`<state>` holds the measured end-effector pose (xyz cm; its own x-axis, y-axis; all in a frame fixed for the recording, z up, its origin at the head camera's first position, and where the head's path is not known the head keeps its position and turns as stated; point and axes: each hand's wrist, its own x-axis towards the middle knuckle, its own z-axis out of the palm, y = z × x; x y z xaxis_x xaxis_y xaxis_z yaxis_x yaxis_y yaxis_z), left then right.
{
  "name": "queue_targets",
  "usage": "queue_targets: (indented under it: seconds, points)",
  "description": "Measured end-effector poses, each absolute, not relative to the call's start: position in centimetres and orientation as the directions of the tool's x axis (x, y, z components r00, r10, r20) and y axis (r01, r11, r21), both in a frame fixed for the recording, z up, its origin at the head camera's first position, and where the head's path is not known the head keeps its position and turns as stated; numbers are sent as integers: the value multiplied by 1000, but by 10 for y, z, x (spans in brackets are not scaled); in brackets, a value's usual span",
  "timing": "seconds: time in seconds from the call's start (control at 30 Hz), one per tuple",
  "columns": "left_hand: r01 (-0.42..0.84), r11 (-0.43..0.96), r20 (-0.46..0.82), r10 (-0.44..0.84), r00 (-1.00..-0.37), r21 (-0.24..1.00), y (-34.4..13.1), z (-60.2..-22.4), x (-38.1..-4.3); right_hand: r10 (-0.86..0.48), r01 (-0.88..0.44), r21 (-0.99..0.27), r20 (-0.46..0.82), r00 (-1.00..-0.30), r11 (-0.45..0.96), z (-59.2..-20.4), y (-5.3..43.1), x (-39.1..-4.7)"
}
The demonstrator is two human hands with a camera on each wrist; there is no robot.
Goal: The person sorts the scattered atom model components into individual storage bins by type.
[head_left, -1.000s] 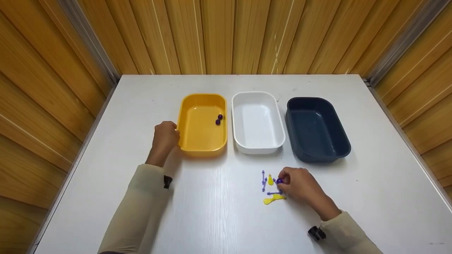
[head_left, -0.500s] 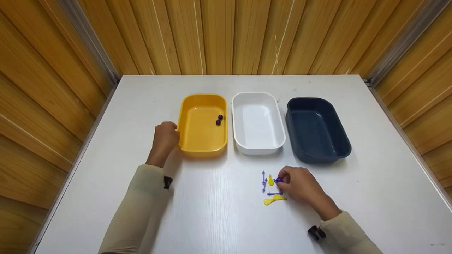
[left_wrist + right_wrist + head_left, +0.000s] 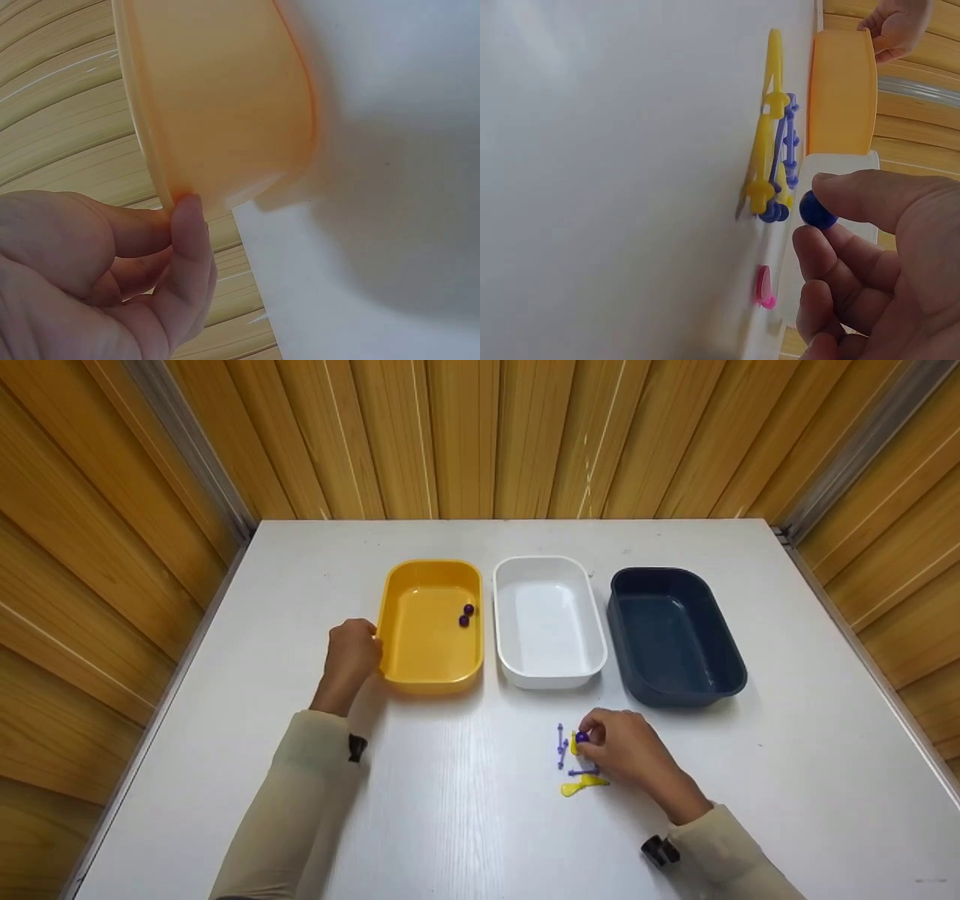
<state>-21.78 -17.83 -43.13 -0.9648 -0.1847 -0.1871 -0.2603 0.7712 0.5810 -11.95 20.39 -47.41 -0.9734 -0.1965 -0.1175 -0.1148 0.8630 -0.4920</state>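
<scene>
With thumb and fingers my left hand (image 3: 351,656) pinches the left rim of the yellow bin (image 3: 427,660); the left wrist view shows the fingertips (image 3: 187,214) on that rim. My right hand (image 3: 630,746) pinches a small purple ball (image 3: 819,210), which looks blue in the right wrist view. It is over several small pieces on the table: thin purple sticks (image 3: 560,737) with knobbed ends and yellow paddle-shaped pieces (image 3: 571,789). The ball and fingers partly cover one yellow piece (image 3: 574,744). Two purple balls (image 3: 464,621) lie in the yellow bin, near its right wall.
Right of the yellow bin stand a white bin (image 3: 550,675) and a dark blue bin (image 3: 679,697), in a row on the white table (image 3: 450,810). A small pink piece (image 3: 763,286) shows in the right wrist view. Wood-patterned walls (image 3: 465,435) enclose the table's back and sides.
My right hand has shifted slightly left and away from me with the purple ball between its fingers. The left hand keeps its place on the yellow bin.
</scene>
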Motion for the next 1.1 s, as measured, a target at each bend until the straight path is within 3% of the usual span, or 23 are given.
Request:
queue_targets:
  seconds: [0.6, 0.87, 1.1]
  points:
    - [-312, 735, -242, -205, -948, 602, -177, -429, -218, -209, -128, -521, -99, -973, 844, -467, 166, -127]
    - [-317, 719, -247, -205, -947, 618, -178, -430, -216, -265, -204, -534, -38, -964, 821, -460, 145, -134]
    - [-257, 755, -176, -188, -966, 604, -179, -433, -216, -289, -245, -548, 5, -957, 800, -453, 131, -141]
